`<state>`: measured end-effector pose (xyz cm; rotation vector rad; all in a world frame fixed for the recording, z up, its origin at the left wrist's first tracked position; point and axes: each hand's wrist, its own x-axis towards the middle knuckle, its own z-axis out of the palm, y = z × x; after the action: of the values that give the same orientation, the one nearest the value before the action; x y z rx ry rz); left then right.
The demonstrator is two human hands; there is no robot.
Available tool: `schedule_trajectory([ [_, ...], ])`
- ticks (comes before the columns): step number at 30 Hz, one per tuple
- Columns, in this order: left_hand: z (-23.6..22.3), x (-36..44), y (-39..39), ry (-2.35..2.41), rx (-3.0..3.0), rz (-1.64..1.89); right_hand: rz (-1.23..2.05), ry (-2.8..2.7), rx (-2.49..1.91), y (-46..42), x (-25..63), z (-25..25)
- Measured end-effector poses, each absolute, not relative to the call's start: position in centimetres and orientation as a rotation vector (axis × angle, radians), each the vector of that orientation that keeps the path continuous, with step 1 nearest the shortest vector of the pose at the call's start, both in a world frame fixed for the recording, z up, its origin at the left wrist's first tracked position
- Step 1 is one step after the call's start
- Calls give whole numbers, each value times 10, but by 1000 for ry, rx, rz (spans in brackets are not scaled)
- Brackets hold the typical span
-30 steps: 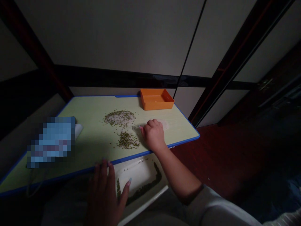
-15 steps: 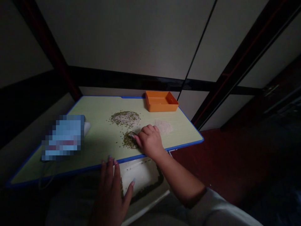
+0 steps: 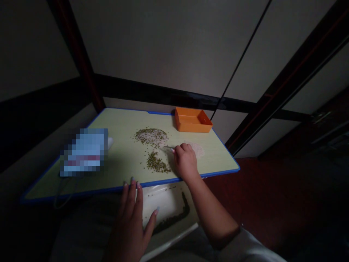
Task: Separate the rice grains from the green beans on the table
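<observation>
My right hand (image 3: 185, 160) is closed on a small metal spoon (image 3: 167, 147), its tip pointing left just above the table between the piles. Below the spoon lies a pile of green beans (image 3: 156, 163). Farther back is a mixed pile of green beans and white grains (image 3: 151, 136). A pile of white grains (image 3: 196, 148) sits beyond my right hand, partly hidden by it. My left hand (image 3: 133, 214) is open, fingers spread at the table's front edge, beside a white tray (image 3: 160, 203) holding dark green beans along its sides.
An orange box (image 3: 194, 127) stands at the back right of the pale green, blue-edged table (image 3: 117, 123). On the left lies a blurred blue-and-white item (image 3: 84, 153) with a loop of cord hanging over the edge. Cabinet panels (image 3: 169, 47) rise behind.
My right hand has shifted from the near green bean pile up and right with the spoon, uncovering that pile. The view has shifted slightly; my left hand stays by the table edge.
</observation>
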<state>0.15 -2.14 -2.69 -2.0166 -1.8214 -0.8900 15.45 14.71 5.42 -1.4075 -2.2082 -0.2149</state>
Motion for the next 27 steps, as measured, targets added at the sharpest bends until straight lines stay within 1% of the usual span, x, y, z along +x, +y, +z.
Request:
schedule_trajectory([
  [10,-26,1,-22,-1776,-2004,-894,-74,-2027,-1618,162,176,56],
  [20,-34,-1,-21,-1821,-1992,-929,-90,-2323,-1466,159,152,51],
  [27,-30,0,-21,-1792,-1991,-907,-197,-2433,-1381,150,140,54],
])
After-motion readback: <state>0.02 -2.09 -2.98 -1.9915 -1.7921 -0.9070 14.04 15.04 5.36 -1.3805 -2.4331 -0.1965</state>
